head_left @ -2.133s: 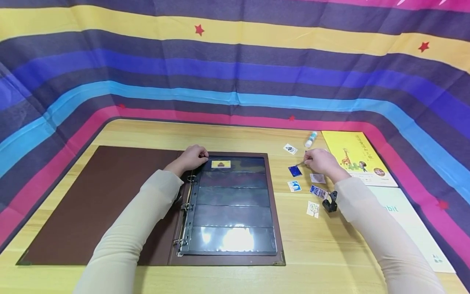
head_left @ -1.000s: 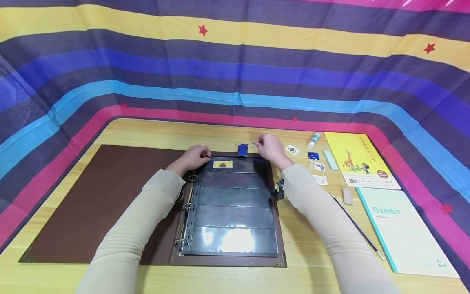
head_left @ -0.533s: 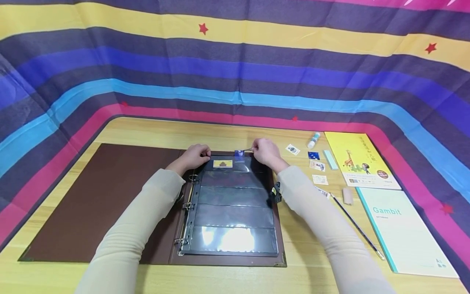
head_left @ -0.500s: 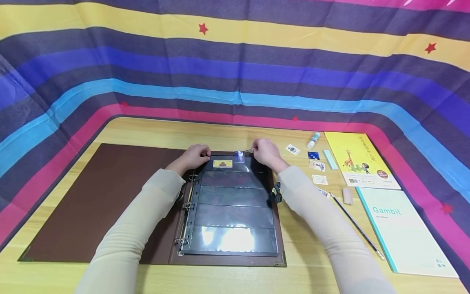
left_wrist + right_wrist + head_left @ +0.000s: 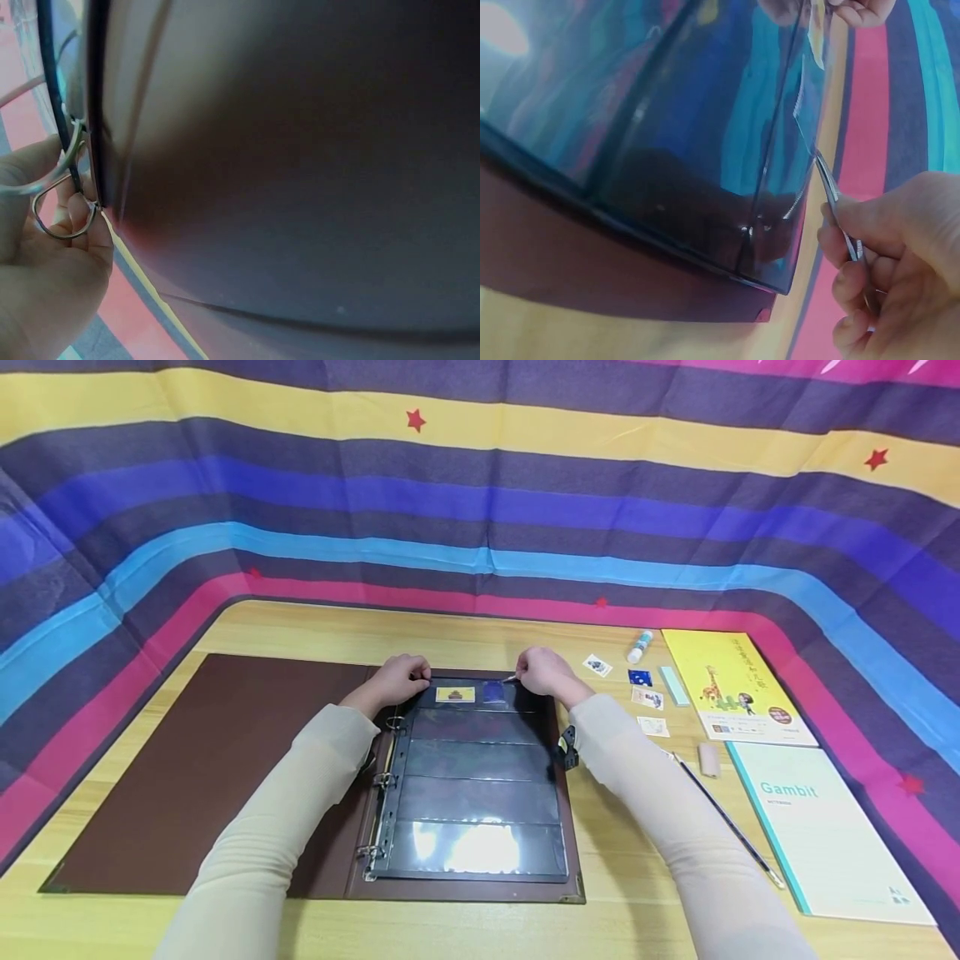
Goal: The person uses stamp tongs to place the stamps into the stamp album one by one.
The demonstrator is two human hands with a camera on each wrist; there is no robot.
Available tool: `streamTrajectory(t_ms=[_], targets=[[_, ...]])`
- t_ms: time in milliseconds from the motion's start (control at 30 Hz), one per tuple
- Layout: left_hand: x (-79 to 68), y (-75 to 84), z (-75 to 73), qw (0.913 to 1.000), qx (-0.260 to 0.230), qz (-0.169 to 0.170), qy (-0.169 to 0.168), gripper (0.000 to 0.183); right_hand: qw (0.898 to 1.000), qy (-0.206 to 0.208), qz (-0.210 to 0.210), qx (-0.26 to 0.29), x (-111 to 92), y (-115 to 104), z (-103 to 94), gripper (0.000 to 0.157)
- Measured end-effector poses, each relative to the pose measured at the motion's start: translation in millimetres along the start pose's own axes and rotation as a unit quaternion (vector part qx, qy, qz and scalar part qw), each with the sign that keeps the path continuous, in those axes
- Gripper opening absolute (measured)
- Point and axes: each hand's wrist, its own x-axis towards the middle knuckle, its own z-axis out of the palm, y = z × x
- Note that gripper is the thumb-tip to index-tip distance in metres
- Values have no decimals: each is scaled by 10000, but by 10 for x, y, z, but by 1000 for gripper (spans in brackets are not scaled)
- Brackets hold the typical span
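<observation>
A brown ring binder (image 5: 247, 760) lies spread on the table, with a black pocket page (image 5: 480, 762) on its right side. My left hand (image 5: 392, 680) pinches the page's top left corner; the left wrist view shows thumb and fingers (image 5: 79, 214) on either side of its edge, by a metal ring (image 5: 64, 235). In the top pocket sits a yellow stamp (image 5: 454, 694), and to its right a dark blue stamp (image 5: 493, 692). My right hand (image 5: 550, 672) holds metal tweezers (image 5: 828, 180) between thumb and fingers, their tips at the blue stamp's upper right corner.
Right of the binder lie several loose stamps (image 5: 648, 697), a glue stick (image 5: 641, 647), a pale blue bar (image 5: 675, 686), an eraser (image 5: 708, 760) and a pencil (image 5: 727, 818). A yellow booklet (image 5: 738, 685) and a white notebook (image 5: 828, 835) line the right side. Striped cloth (image 5: 480, 510) hangs behind.
My right hand has carried the blue stamp with the tweezers from the table on the right to the page's top edge, then down into the top pocket. The left hand has stayed at the corner.
</observation>
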Motion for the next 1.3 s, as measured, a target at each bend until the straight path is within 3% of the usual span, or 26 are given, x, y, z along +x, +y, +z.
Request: streamTrajectory(t_ms=[400, 667, 1033, 1300], targets=[[1, 11, 0, 10000, 2, 55, 21, 5, 9997, -141, -121, -150, 42, 30, -44, 12], [0, 19, -4, 9999, 65, 102, 100, 6, 9998, 93, -129, 96, 55, 18, -53, 10], [-3, 18, -6, 9999, 15, 107, 88, 6, 9990, 41, -293, -338, 73, 9, -13, 10], [1, 21, -4, 9999, 28, 123, 89, 6, 9988, 193, -396, -194, 83, 9, -20, 9]])
